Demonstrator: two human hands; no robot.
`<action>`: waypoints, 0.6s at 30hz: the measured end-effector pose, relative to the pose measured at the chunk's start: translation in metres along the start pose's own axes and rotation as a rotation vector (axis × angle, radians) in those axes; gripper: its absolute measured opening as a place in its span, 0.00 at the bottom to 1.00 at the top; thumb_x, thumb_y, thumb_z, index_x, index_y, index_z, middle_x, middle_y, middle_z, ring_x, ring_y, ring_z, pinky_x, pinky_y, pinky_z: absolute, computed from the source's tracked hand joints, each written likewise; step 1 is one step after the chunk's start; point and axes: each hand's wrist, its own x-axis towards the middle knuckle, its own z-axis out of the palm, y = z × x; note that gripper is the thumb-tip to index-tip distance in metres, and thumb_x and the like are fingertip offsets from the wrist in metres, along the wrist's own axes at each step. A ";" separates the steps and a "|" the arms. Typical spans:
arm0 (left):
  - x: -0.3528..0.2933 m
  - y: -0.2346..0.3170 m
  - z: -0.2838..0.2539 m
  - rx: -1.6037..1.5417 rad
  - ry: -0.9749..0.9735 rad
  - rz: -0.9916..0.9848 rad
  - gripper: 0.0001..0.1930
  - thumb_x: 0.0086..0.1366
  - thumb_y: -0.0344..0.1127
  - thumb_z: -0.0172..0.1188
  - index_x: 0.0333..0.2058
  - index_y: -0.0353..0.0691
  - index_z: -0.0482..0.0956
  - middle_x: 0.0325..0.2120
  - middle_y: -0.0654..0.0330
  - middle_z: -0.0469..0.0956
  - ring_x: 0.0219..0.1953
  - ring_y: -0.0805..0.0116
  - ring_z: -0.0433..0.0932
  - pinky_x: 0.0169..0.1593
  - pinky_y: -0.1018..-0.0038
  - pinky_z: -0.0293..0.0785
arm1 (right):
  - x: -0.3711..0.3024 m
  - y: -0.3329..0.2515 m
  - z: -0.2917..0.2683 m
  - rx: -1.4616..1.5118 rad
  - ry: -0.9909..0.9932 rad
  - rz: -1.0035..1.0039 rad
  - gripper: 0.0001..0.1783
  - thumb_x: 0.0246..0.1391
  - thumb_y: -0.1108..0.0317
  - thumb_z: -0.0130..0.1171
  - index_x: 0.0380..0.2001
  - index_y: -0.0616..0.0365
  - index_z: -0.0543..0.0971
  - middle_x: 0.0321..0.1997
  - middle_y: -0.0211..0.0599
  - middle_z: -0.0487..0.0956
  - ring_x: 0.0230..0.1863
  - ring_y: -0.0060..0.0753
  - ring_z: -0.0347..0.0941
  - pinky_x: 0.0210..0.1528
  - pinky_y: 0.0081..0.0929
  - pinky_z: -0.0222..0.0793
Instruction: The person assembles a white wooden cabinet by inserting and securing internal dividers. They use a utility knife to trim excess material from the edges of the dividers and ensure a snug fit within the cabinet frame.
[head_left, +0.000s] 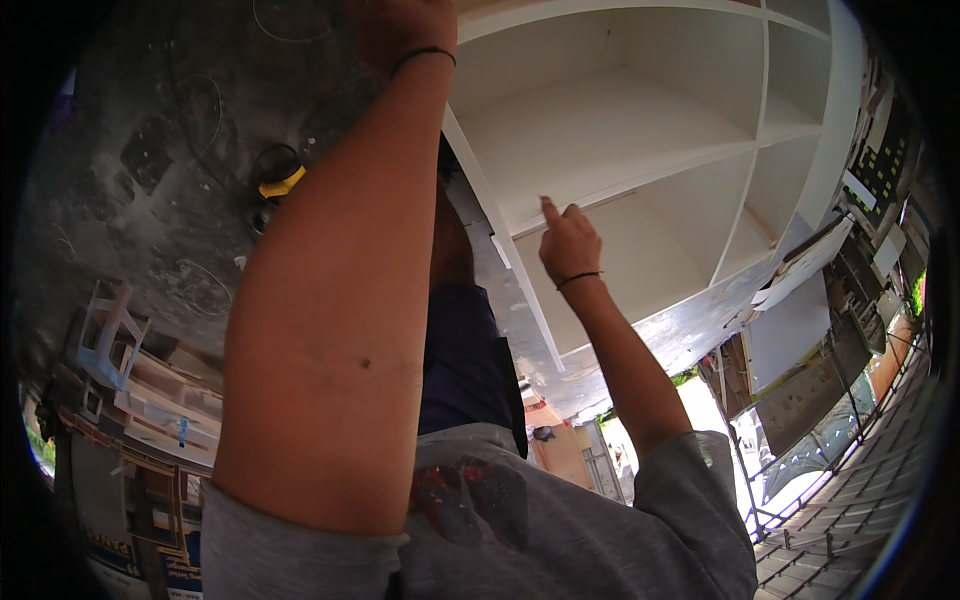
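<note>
the shelf unit (620,115) is coloured white, the wristbands (580,277) black; the grey shirt (590,500) is marked with dark red, the dark floor (110,220) mottled paler.

Scuffed grey floor (200,110) upper left, bearing yellow-and-black item (283,182) left of centre, white shelving unit (690,95) upper right, pale-blue stool (103,350) far left

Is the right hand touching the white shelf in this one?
Cannot tell: in the head view, the right hand appears in front of the white shelf, and neither contact nor gap shows plainly.
</note>
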 end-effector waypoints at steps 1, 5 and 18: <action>-0.001 -0.002 0.001 0.000 0.002 0.006 0.37 0.56 0.38 0.57 0.65 0.42 0.57 0.52 0.42 0.71 0.49 0.46 0.76 0.50 0.56 0.75 | -0.010 -0.023 0.010 0.062 -0.072 -0.009 0.27 0.49 0.72 0.51 0.56 0.45 0.74 0.37 0.48 0.74 0.38 0.54 0.76 0.41 0.48 0.74; 0.005 -0.010 0.007 -0.006 0.070 0.056 0.37 0.56 0.37 0.57 0.65 0.41 0.57 0.51 0.42 0.72 0.49 0.46 0.76 0.50 0.56 0.75 | 0.000 -0.014 -0.009 0.699 -0.461 0.285 0.26 0.41 0.68 0.57 0.49 0.52 0.80 0.30 0.48 0.81 0.36 0.44 0.79 0.41 0.36 0.74; 0.002 -0.006 0.000 0.053 0.008 0.012 0.37 0.56 0.38 0.58 0.64 0.40 0.57 0.49 0.44 0.73 0.49 0.48 0.76 0.49 0.57 0.75 | -0.009 -0.023 -0.002 0.395 -0.342 0.101 0.27 0.43 0.69 0.53 0.51 0.51 0.78 0.36 0.50 0.81 0.40 0.54 0.77 0.46 0.44 0.73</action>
